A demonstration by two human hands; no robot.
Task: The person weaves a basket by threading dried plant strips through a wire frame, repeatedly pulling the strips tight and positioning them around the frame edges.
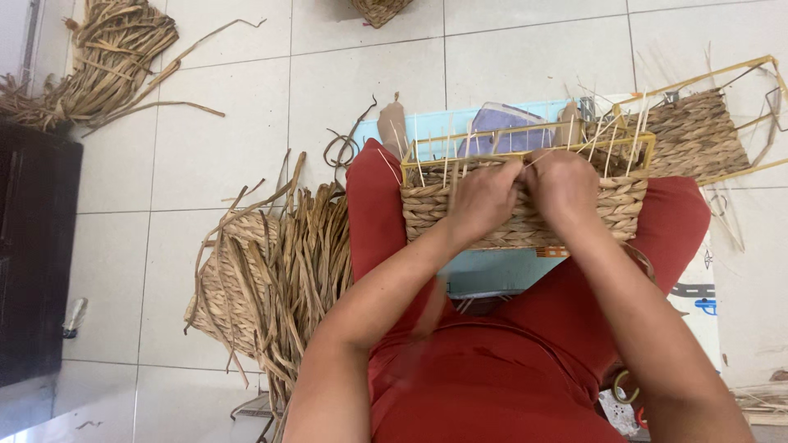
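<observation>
We have a half-woven basket (525, 209) resting across our lap, on the red fabric of our knees, its braided straw wall facing us and a yellow wire frame (525, 139) rising above the finished rows. Thin pale uprights stick out past the top edge. We judge it light and fairly stiff where the wire carries it, but the braid itself looks dry and pliable (likely to fray or snap if bent sharply), so the sound places to hold it are the woven wall or the frame corners, not the loose stakes.

Our left hand (484, 197) and right hand (562, 187) sit side by side at the top edge of the weave, near its middle. Both have fingers curled tightly and pressed onto the upper row; they seem to pinch a strand there, though we cannot tell exactly which fibre each grips.

Beyond the basket lies a light blue mat (492, 275) with a pale purple object (505, 127) on it. To the right is a second wire-framed woven basket (698, 135). To the left, on the white floor tiles (222, 107), lies a heap of dried straw strands (279, 271) over a woven piece, and far left another bundle of straw (107, 57) beside a dark cabinet (33, 254).
</observation>
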